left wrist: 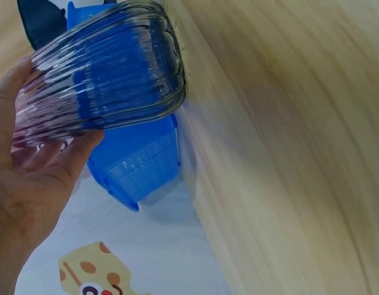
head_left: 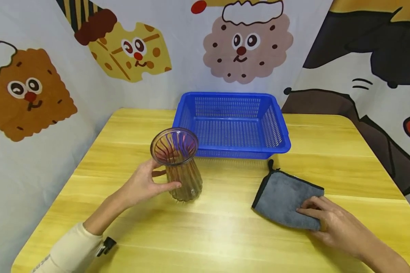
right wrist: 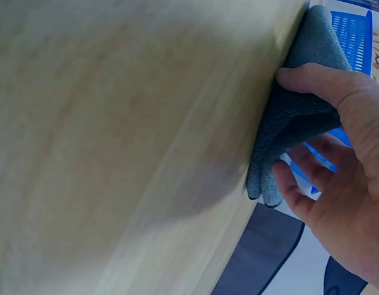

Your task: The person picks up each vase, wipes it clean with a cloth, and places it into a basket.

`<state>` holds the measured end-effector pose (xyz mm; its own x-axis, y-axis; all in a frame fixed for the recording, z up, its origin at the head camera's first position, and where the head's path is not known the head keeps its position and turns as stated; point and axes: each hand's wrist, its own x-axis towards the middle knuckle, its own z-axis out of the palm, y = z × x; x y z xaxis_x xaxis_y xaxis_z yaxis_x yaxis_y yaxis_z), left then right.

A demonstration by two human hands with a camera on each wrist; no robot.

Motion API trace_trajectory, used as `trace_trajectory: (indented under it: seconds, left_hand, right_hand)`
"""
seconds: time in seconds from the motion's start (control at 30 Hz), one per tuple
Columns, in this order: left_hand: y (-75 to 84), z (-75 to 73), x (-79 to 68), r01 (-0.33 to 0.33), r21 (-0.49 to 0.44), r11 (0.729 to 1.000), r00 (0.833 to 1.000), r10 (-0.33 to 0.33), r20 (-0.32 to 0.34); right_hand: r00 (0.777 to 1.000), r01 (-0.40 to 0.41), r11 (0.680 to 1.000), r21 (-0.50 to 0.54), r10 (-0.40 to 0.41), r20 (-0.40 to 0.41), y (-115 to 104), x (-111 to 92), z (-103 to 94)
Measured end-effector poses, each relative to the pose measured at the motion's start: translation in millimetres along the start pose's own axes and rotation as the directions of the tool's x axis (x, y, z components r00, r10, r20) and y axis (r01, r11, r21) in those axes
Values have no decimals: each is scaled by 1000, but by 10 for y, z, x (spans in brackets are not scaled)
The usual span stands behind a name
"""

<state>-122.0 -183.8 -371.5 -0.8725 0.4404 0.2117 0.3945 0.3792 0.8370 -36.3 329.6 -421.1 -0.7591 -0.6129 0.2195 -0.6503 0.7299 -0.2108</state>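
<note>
A ribbed, tinted glass vase (head_left: 185,178) with a wide round rim is left of the table's middle. My left hand (head_left: 147,185) grips its side, with the thumb along the near face and the other fingers partly hidden behind the glass. The left wrist view shows the vase (left wrist: 109,74) between thumb and fingers, its base at the tabletop; contact is hard to tell. On the right lies a folded grey cloth (head_left: 283,199) with black edging and a small loop. My right hand (head_left: 338,223) pinches its near right corner; in the right wrist view, the thumb presses the cloth (right wrist: 293,117).
A blue perforated plastic basket (head_left: 232,149) stands behind the vase and cloth, at the back of the yellow wood-grain table (head_left: 205,235). Its inside shows nothing in it. A white curtain (head_left: 184,76) with cartoon biscuits and cheese hangs behind the table.
</note>
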Motion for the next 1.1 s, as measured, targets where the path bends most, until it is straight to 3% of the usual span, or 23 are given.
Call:
trace_trajectory:
  seconds: [0.2, 0.43, 0.77, 1.0, 1.1]
  left_hand:
    - [-17, -33, 33, -56, 19, 998, 998, 55, 20]
    - [-44, -24, 38, -64, 4, 998, 998, 64, 24]
    - [-53, -31, 41, -62, 10, 998, 998, 61, 6]
    - [-66, 2, 35, -45, 20, 999, 999, 45, -5]
    - [-77, 14, 38, -51, 27, 998, 999, 51, -4]
  right_hand:
    - [1000, -11, 1000, 20, 10, 13, 29, 16, -32]
    - [997, -26, 999, 46, 29, -68, 33, -7, -77]
    - [977, -68, 997, 44, 75, -200, -57, 29, -102]
    - [963, -62, 988, 142, 97, -252, -143, 81, -84]
    - [950, -102, 973, 207, 157, -271, -184, 98, -72]
